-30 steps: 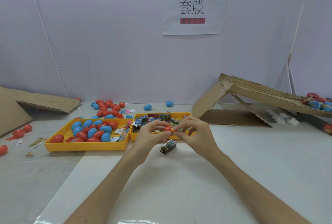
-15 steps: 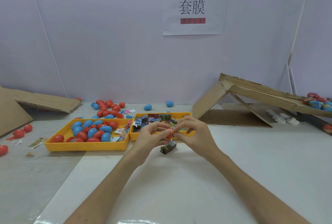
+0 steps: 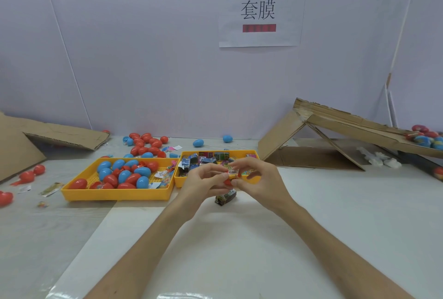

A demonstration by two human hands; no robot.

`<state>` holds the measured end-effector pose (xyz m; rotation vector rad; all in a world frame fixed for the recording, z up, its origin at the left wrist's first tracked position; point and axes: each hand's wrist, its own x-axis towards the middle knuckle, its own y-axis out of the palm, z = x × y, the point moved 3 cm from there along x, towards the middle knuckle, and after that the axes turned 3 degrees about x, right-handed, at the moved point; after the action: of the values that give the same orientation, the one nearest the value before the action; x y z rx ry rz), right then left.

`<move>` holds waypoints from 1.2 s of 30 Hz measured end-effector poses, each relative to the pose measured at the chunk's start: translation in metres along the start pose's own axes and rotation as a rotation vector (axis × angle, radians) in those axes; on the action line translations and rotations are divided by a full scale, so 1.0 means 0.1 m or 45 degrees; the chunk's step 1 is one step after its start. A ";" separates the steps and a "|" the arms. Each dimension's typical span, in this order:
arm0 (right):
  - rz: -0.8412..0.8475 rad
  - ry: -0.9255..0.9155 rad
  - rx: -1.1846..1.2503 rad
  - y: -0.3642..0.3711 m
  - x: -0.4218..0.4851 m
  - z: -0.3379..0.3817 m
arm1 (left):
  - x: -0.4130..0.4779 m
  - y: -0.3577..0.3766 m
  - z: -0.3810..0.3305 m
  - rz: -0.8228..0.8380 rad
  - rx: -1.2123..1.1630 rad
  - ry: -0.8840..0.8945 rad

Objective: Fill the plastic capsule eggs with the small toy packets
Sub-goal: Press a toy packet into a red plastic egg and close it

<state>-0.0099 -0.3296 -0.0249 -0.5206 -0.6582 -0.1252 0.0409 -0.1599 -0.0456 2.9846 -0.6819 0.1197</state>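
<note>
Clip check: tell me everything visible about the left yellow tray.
The left yellow tray is a shallow rectangle, plastic by its look, with a gridded floor. It lies flat on the table, holding red and blue eggs and some packets at its right end. The second tray sits close beside it; contact unclear.

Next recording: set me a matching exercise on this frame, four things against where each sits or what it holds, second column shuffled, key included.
1. left yellow tray
2. right yellow tray
3. red capsule egg
4. dark toy packet

A. lies loose on the table
B. holds small packets
C. held between left hand and right hand
D. holds red and blue eggs

Pairs: 1-D, 2-B, 3-C, 4-A
</note>
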 end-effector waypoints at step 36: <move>-0.020 0.032 0.230 0.12 0.00 0.00 | -0.07 0.08 -0.04 0.368 -0.652 -0.158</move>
<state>-0.0061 -0.3191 -0.0303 -0.3399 -0.6423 -0.0861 0.0308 -0.1636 -0.0415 2.4084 -0.9823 -0.1962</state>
